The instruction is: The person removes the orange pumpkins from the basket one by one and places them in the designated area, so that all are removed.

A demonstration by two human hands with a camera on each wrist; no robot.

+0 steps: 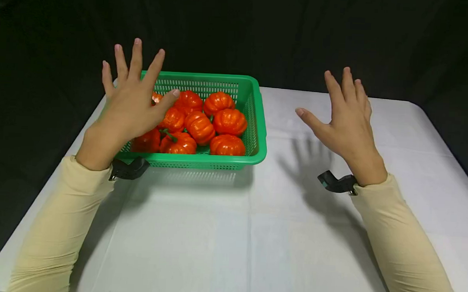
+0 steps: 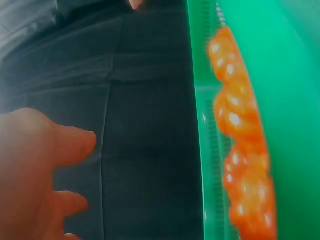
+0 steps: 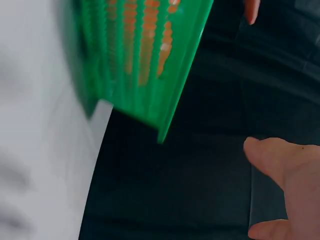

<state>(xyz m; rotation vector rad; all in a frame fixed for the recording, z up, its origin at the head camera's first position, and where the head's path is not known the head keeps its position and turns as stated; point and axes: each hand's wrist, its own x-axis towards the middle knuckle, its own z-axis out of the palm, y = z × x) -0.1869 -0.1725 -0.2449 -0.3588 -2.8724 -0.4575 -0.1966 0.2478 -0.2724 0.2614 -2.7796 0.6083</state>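
Observation:
A green plastic basket (image 1: 200,159) with slotted walls stands on the left half of the table. Inside it lie several small orange-red pumpkins (image 1: 230,122), shiny and ribbed, one showing a green stem. My left hand (image 1: 131,102) is raised with fingers spread, overlapping the basket's left end in the head view and hiding some pumpkins. Nothing is in its grasp. To the right of the basket, my right hand (image 1: 346,118) hovers above the tabletop, fingers extended and thumb out, holding nothing. The left wrist view shows the pumpkins (image 2: 242,120) behind the basket rim, with the left hand's fingers apart from them.
A white cloth covers the table (image 1: 230,233), and both arms cross its front part. Black drapery (image 1: 293,35) hangs behind the far edge. Each wrist carries a dark camera mount, such as the right camera mount (image 1: 337,182). The right hand's shadow falls on the cloth.

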